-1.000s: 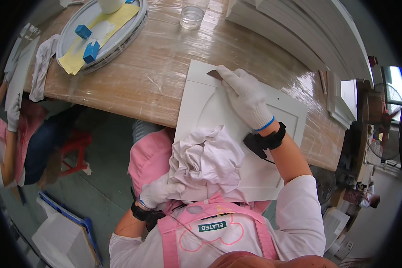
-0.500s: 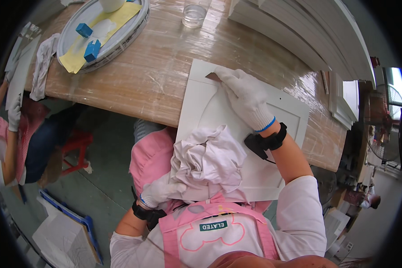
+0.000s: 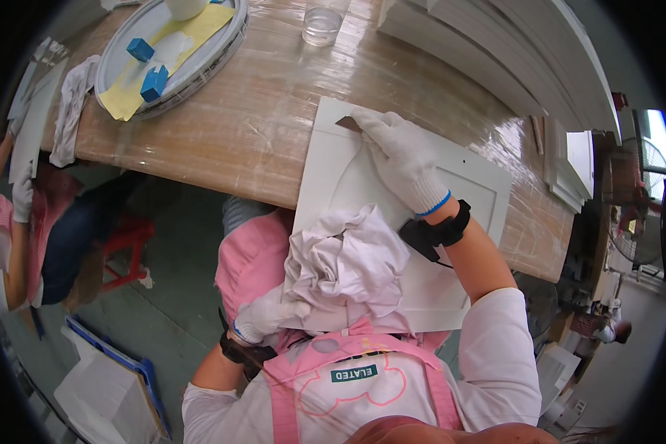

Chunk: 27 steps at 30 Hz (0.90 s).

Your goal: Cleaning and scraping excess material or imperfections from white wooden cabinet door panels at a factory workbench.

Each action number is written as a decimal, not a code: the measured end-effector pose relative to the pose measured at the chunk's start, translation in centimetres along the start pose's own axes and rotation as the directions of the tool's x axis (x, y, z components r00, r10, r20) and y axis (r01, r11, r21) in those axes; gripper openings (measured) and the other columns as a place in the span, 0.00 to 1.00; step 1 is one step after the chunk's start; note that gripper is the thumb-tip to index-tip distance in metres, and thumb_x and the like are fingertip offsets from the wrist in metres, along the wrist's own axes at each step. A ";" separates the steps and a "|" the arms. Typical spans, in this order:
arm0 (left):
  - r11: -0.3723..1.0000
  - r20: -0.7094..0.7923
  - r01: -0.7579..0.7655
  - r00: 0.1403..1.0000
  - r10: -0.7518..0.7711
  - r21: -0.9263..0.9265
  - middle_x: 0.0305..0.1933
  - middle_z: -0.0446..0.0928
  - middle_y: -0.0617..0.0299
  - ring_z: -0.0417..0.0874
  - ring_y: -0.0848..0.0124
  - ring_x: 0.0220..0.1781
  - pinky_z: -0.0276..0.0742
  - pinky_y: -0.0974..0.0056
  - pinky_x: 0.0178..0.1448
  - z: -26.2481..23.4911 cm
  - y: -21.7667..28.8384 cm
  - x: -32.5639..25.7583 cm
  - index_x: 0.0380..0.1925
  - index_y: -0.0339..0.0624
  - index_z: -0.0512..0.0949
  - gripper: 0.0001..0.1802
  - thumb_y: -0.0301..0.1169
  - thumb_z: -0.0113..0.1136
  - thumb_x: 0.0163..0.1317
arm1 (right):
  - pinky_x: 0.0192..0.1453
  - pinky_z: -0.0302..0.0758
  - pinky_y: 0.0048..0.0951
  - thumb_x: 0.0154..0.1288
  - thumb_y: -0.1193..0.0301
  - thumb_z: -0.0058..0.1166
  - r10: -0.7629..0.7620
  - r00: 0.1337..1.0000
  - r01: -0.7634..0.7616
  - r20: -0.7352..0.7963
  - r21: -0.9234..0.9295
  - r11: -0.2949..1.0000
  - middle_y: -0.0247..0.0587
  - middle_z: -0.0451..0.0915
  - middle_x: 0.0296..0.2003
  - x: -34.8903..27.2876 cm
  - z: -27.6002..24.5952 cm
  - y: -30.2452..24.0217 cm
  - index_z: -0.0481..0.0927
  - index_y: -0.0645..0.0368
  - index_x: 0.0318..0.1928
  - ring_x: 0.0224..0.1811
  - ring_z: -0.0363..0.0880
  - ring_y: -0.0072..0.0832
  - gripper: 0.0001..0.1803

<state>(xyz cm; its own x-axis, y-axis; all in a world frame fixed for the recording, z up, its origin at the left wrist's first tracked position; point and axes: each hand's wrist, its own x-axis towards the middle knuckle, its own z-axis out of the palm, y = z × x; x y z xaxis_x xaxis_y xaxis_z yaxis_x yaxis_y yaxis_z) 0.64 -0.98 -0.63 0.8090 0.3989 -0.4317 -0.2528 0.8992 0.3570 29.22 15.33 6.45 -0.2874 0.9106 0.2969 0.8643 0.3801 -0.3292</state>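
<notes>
A white framed panel [image 3: 324, 159], like a cabinet door, lies tilted from my lap onto the table's near edge. On its far left corner, my right hand [image 3: 403, 159], in a white knit glove, presses a small brown piece of sandpaper [image 3: 348, 124] under its fingertips. A crumpled white cloth [image 3: 345, 259] rests on the panel's near left part. Beside that cloth my left hand [image 3: 265, 317], also gloved, is closed at the panel's near left corner; part of its grip is hidden.
A plastic-wrapped table [image 3: 222, 126] holds a round lid [image 3: 229, 46] with blue blocks [image 3: 154, 83] and a yellow sheet [image 3: 122, 103]. A clear cup [image 3: 323, 27] stands beyond the panel. White panels [image 3: 496, 55] are stacked at right. A co-worker's gloved hand [image 3: 23, 196] shows at left.
My right hand has slid slightly left with the sandpaper along the panel's far edge. My left hand and the cloth stay nearly where they were.
</notes>
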 end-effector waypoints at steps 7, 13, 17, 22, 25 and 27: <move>0.994 -0.062 0.053 0.996 -0.059 -0.093 0.56 0.75 0.48 0.82 0.58 0.54 0.83 0.53 0.55 1.8 1.6 -0.6 0.61 0.27 0.65 0.31 0.26 0.62 0.59 | 0.34 0.76 0.30 0.70 0.68 0.51 0.462 0.838 -0.546 0.291 0.454 0.704 0.38 0.81 0.31 0.8 -4.0 -2.0 0.80 0.60 0.47 0.30 0.80 0.26 0.12; 1.000 -0.155 0.000 0.988 -0.004 -0.023 0.45 0.77 0.55 0.82 0.65 0.44 0.81 0.60 0.50 1.7 0.7 -0.3 0.46 0.34 0.74 0.14 0.21 0.56 0.58 | 0.34 0.76 0.20 0.74 0.64 0.49 0.183 0.704 -0.710 0.686 0.684 0.168 0.34 0.83 0.33 1.8 -0.5 -1.8 0.77 0.62 0.36 0.31 0.80 0.18 0.14; 0.975 -0.285 0.021 0.958 0.043 0.219 0.49 0.75 0.57 0.81 0.66 0.47 0.80 0.61 0.50 -3.6 -2.1 -1.8 0.50 0.35 0.72 0.17 0.24 0.57 0.59 | 0.37 0.77 0.23 0.73 0.65 0.48 0.376 0.801 -0.585 0.467 0.745 0.320 0.39 0.84 0.35 4.5 0.4 1.6 0.78 0.64 0.40 0.34 0.82 0.22 0.13; 0.881 -0.138 -0.150 0.962 0.235 0.449 0.53 0.73 0.58 0.80 0.65 0.50 0.80 0.62 0.50 -2.9 -2.2 -1.4 0.58 0.39 0.66 0.20 0.30 0.54 0.68 | 0.41 0.79 0.24 0.73 0.66 0.47 0.376 0.818 -0.575 0.435 0.613 0.542 0.44 0.84 0.37 0.7 -5.5 -0.1 0.77 0.67 0.42 0.36 0.83 0.24 0.14; 0.967 -0.167 -0.157 0.967 0.192 0.199 0.56 0.72 0.55 0.80 0.61 0.52 0.83 0.59 0.50 -2.8 -2.3 -1.5 0.59 0.40 0.64 0.20 0.32 0.52 0.70 | 0.47 0.79 0.29 0.67 0.61 0.53 0.700 0.712 -0.452 0.058 0.801 0.392 0.43 0.85 0.40 -1.3 -6.5 6.9 0.80 0.67 0.40 0.39 0.83 0.28 0.17; 0.910 -0.148 -0.206 0.951 0.273 0.360 0.56 0.72 0.53 0.80 0.58 0.53 0.85 0.54 0.47 -3.8 -2.8 -1.1 0.60 0.40 0.63 0.21 0.33 0.51 0.70 | 0.41 0.80 0.27 0.70 0.65 0.49 0.695 0.718 -0.359 0.031 0.872 0.332 0.44 0.84 0.37 -4.9 -10.0 7.5 0.77 0.69 0.42 0.33 0.82 0.27 0.15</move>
<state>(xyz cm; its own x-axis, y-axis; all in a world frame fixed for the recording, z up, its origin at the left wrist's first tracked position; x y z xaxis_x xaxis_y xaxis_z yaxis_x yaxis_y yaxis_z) -1.58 -3.25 -4.34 0.6216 0.6513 -0.4352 -0.2057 0.6718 0.7116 41.27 12.09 11.46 0.3813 0.9234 -0.0438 0.0297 -0.0596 -0.9978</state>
